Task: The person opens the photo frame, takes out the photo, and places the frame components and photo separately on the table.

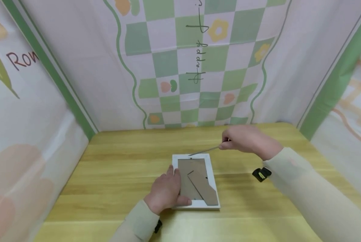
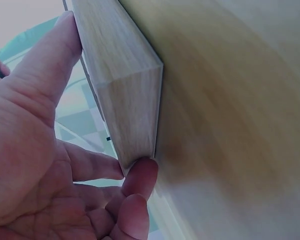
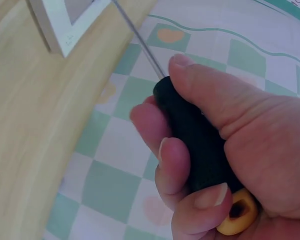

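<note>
A white picture frame [image 1: 212, 181] lies face down on the table, its brown backing board [image 1: 185, 188] and angled stand leg [image 1: 206, 188] facing up. My left hand [image 1: 165, 190] holds the frame's lower left part. In the left wrist view, thumb and fingers [image 2: 141, 175] curl about the corner of the frame's side [image 2: 130, 105]. My right hand [image 1: 248, 139] grips a screwdriver, whose black handle with a yellow end [image 3: 195, 135] shows in the right wrist view. The thin metal shaft [image 1: 204, 150] reaches the frame's top edge, its tip near a small dark tab [image 1: 191, 158].
The wood-grain table [image 1: 123, 168] extends around the frame. Behind it hangs a green-and-white checked cloth [image 1: 189, 101], with printed fabric walls to the left [image 1: 32, 134] and right [image 1: 347, 141]. Dark wrist bands [image 1: 261, 174] sit at both sleeves.
</note>
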Motion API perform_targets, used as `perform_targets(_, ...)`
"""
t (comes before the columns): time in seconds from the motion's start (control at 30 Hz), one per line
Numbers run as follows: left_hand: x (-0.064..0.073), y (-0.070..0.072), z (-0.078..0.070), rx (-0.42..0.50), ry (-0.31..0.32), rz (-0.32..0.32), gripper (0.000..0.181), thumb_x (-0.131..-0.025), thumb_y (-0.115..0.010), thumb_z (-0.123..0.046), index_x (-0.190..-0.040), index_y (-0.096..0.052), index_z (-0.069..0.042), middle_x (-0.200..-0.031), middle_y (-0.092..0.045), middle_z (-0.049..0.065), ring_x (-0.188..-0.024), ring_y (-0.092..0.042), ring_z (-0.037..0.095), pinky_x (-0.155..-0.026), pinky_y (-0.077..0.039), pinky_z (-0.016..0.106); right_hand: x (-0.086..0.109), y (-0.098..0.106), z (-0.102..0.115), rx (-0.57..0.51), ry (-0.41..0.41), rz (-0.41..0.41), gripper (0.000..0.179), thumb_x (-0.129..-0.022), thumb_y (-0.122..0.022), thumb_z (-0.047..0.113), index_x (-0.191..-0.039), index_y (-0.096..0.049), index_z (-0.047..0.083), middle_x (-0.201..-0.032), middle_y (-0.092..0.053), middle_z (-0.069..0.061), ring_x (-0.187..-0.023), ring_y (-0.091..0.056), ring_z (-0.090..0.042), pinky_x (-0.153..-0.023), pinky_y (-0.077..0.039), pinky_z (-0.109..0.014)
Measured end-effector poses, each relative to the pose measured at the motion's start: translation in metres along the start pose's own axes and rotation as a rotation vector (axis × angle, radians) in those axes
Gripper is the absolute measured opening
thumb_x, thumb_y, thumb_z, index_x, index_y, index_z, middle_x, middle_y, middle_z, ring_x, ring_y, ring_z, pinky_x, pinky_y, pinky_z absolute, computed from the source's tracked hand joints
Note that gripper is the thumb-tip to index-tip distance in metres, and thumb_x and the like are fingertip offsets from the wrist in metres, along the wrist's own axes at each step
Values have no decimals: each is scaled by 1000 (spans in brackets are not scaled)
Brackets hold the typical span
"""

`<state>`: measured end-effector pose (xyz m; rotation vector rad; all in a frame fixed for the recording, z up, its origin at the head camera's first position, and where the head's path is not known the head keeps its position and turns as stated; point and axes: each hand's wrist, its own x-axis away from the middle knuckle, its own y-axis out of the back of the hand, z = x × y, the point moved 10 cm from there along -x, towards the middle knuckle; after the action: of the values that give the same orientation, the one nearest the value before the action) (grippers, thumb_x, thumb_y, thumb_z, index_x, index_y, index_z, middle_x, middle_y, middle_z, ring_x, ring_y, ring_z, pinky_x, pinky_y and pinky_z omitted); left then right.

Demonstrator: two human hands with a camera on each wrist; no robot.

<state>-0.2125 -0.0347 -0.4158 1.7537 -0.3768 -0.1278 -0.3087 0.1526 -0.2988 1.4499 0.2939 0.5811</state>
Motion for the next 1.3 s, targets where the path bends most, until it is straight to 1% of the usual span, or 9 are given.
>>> perform_targets(0.13, -1, 0, 1, 10, 8, 13, 117, -73, -84, -68, -152, -44, 8, -160, -36, 34, -118, -64, 49, -94, -58, 57, 5, -3, -3, -35, -13, -45, 19, -102, -68, 35, -92, -72, 19, -79, -64, 9, -68, -54, -10, -66, -46, -33)
perform_targets(0.33, -2, -1, 4, 26, 17, 22, 119, -73, -84, -68, -154, -42, 8, -162, -34, 33, -118, -64, 50, -94, -58, 56, 8, -17, -10, -125, -61, -66, 27, -105, -61, 36, -104, -73, 11, -91, -70, 4, -78, -60, -11, -77, -54, -40)
perform_targets(0.43, -2, -1, 4, 30, 16, 18, 119, -73, -85, -68, -153, -42, 8, -161, -35, 34, -116, -65, 49, -92, -59, 55, 10, -26, -14, -168, -85, -79, 32, -107, -58, 36, -91, -68, 9, -79, -63, 2, -70, -54, -12, -69, -49, -38)
perform_targets(0.53, -3, -2, 6, 37, 21, 21, 119, -73, -85, -68, -154, -42, 8, -162, -34, 34, -117, -65, 50, -91, -59, 55, 13, -35, -17, -187, -112, -92, 38, -108, -55, 36, -78, -57, 13, -67, -48, 2, -61, -43, -13, -60, -39, -33)
perform_targets(0.63, -3, -3, 6, 41, 25, 26, 119, -73, -85, -68, -154, -41, 8, -162, -33, 33, -117, -65, 50, -90, -59, 55, 16, -42, -19, -179, -136, -126, 39, -109, -53, 34, -75, -52, 15, -63, -41, 2, -58, -38, -13, -57, -34, -31)
perform_targets(0.73, -3, -4, 6, 38, 25, 27, 119, -73, -85, -68, -153, -42, 8, -162, -34, 33, -115, -66, 49, -89, -60, 53, 18, -47, -21, -165, -163, -151, 36, -109, -52, 32, -78, -54, 15, -64, -44, 1, -58, -40, -14, -56, -35, -31)
perform_targets(0.97, -2, -3, 5, 43, 25, 32, 119, -73, -86, -67, -153, -41, 10, -162, -33, 34, -116, -66, 48, -89, -60, 51, 17, -66, -22, -223, -185, -103, 30, -111, -47, 29, -91, -59, 9, -74, -56, -1, -61, -47, -16, -56, -41, -32)
perform_targets(1.13, 0, -2, 3, 69, 18, 10, 120, -73, -86, -66, -152, -41, 12, -161, -32, 37, -116, -65, 49, -92, -59, 53, 18, -73, -18, -254, -185, -85, 31, -111, -47, 28, -86, -56, 11, -72, -54, -1, -60, -43, -15, -54, -37, -31)
perform_targets(1.3, 2, -2, 0, 66, 11, -27, 120, -73, -86, -67, -148, -43, 15, -160, -29, 39, -106, -69, 45, -85, -62, 47, 19, -74, -15, -252, -175, -103, 31, -111, -48, 27, -86, -56, 12, -72, -54, -1, -60, -44, -15, -55, -37, -31)
